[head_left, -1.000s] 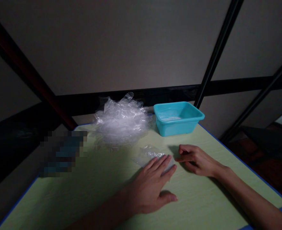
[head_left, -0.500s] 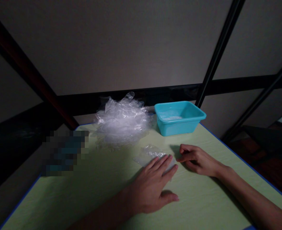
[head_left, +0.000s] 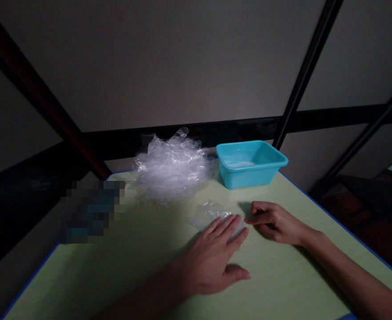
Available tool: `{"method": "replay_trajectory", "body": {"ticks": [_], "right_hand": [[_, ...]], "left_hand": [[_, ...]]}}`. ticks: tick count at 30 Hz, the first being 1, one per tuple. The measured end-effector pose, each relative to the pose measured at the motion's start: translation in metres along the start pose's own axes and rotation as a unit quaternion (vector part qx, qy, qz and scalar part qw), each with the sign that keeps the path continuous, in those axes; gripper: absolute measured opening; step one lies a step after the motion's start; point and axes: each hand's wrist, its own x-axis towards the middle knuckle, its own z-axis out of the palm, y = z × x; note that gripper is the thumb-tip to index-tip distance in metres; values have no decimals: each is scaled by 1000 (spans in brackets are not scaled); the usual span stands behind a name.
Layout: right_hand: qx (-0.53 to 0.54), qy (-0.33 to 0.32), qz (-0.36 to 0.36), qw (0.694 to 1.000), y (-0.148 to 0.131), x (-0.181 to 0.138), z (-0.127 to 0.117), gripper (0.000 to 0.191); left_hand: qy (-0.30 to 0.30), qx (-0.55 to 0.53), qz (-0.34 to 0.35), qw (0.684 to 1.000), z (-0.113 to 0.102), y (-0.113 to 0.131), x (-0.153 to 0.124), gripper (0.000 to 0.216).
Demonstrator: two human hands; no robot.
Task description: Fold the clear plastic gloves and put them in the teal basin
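My left hand [head_left: 212, 262] lies flat with its fingers stretched out, pressing a clear disposable plastic glove [head_left: 207, 212] onto the table. Part of the glove is hidden beneath those fingers. To the right, my right hand [head_left: 274, 222] is closed with curled fingers, its fingertips at the glove's right edge near my left fingertips. Whatever small piece of the film lies between them is hard to see. Beyond my hands, a loose heap of clear plastic gloves [head_left: 172, 169] sits at the far side of the table.
A turquoise plastic basin [head_left: 249, 175] stands at the back right, with something whitish and clear inside. The light green table [head_left: 142, 266] has a blue edge. A pixelated dark object [head_left: 94, 213] lies at the left edge. Panelled wall [head_left: 182, 62] rises behind.
Both hands and the glove keep almost the same place. The whole view has shifted very slightly.
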Motion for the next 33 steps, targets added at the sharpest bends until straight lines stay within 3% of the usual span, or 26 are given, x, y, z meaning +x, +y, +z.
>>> {"method": "replay_trajectory", "body": {"ticks": [8, 12, 15, 19, 24, 33], "right_hand": [[8, -7, 0, 1000, -1, 0, 0, 26], [102, 54, 37, 993, -1, 3, 3, 22], [197, 117, 99, 968, -1, 9, 5, 18], [301, 120, 114, 939, -1, 19, 9, 13], [249, 91, 78, 961, 0, 24, 13, 16], [212, 70, 54, 973, 0, 21, 13, 24]], "left_hand": [[-15, 12, -4, 1000, -1, 1, 3, 71], [-16, 9, -2, 1000, -1, 1, 3, 70], [-13, 6, -5, 1000, -1, 1, 3, 68], [-5, 3, -2, 1000, 0, 1, 3, 67], [-13, 8, -12, 1000, 0, 1, 4, 70], [-21, 11, -14, 1000, -2, 2, 4, 71]]}}
